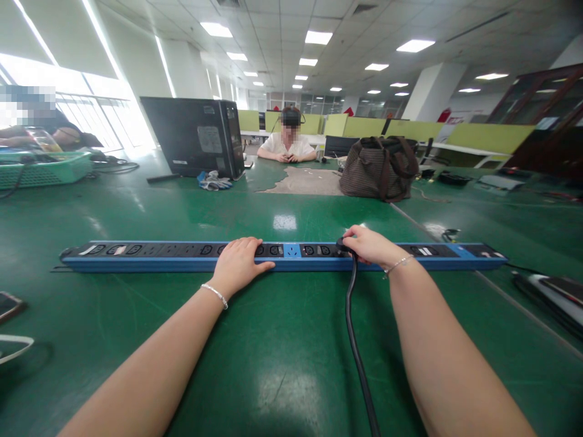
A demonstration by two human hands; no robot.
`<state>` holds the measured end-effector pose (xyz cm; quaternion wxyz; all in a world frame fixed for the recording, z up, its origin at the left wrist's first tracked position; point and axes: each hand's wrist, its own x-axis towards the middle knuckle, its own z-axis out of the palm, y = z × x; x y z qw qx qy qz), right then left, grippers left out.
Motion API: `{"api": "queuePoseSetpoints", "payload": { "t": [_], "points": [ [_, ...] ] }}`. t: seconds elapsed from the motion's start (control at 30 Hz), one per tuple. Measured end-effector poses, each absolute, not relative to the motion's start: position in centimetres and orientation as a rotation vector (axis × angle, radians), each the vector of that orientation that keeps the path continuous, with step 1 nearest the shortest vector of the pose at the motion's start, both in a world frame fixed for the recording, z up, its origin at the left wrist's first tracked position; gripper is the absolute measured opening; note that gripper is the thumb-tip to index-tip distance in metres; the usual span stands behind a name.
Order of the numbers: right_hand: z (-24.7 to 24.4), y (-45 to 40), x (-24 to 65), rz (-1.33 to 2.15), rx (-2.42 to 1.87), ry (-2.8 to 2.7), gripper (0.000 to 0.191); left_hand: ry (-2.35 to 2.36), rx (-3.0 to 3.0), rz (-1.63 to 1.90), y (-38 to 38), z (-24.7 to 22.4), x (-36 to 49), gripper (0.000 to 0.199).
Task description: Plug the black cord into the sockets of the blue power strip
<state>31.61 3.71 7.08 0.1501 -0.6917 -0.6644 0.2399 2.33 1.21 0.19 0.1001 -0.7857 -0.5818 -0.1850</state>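
Note:
A long blue and black power strip lies across the green table, with a row of black sockets and a blue socket near its middle. My left hand rests over the strip just left of that blue socket, its fingers flat on top and the thumb stretched along the front side. My right hand pinches a black power plug at the sockets right of the middle. How deep the plug sits is hidden by my fingers. From it a thick black cable runs down toward the table's near edge.
Beyond the strip stand a black computer case, gloves and a brown bag. A green basket is at the left, a phone at the near left. Another person sits opposite; a second is far left.

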Motion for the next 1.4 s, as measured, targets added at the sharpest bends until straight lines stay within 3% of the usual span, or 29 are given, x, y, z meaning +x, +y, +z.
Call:
{"api": "queuePoseSetpoints", "payload": {
  "t": [0.37, 0.87, 1.4],
  "points": [
    [6.5, 4.2, 32.1, 0.618, -2.057, -1.946, 0.027, -1.742, -2.329, -0.541, 1.2, 0.4, 2.4, 0.058],
    [6.9, 4.1, 30.7, 0.092, -2.132, -2.196, 0.028, -1.736, -2.333, -0.543, 1.2, 0.4, 2.4, 0.058],
    [5.1, 3.4, 31.3, 0.176, -2.054, -2.110, 0.027, -1.738, -2.332, -0.544, 1.2, 0.3, 2.4, 0.059]
  ]
}}
